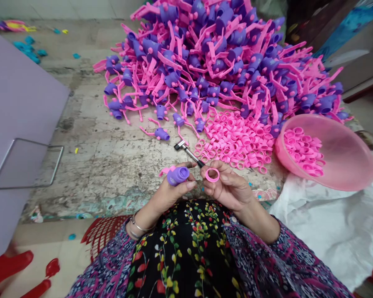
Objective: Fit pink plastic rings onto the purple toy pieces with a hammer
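My left hand [169,188] is closed around a purple plastic piece [178,176], shaped like a small cup with a round open neck and a pink arm. The neck points toward my right hand. Between the thumb and fingers of my right hand [231,188] is a thin pink ring [212,175], held upright and apart from the purple piece. A small hammer-like tool [188,152] with a black and silver head and metal shaft extends from beside my right fingers. Whether those fingers touch its black handle I cannot tell.
A large heap of purple pieces with pink arms [205,62] covers the back of the worn surface [90,136]. Loose pink rings [239,138] lie before it. On the right, a pink bowl [345,153] contains more rings. A lilac panel with a wire handle [57,165] stands left.
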The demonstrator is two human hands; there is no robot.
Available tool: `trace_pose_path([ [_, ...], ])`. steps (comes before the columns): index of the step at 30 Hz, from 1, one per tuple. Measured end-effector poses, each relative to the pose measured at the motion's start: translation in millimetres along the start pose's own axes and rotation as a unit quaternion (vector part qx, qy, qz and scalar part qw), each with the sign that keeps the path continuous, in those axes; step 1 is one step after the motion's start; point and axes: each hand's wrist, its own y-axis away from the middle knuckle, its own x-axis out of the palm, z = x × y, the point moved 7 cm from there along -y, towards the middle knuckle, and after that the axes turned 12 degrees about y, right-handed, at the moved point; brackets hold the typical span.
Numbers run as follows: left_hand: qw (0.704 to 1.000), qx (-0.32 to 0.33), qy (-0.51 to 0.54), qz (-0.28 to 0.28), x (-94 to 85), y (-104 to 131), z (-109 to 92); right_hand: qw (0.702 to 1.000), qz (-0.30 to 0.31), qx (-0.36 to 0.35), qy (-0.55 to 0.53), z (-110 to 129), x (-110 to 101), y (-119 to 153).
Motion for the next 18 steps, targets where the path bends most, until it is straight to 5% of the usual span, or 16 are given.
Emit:
trace_pose_path([
  [18, 0.999, -0.001, -0.017, 0.038, 7.0, 3, -2, 0.995, -0.038, -0.035, 0.080, 4, -6, -2],
])
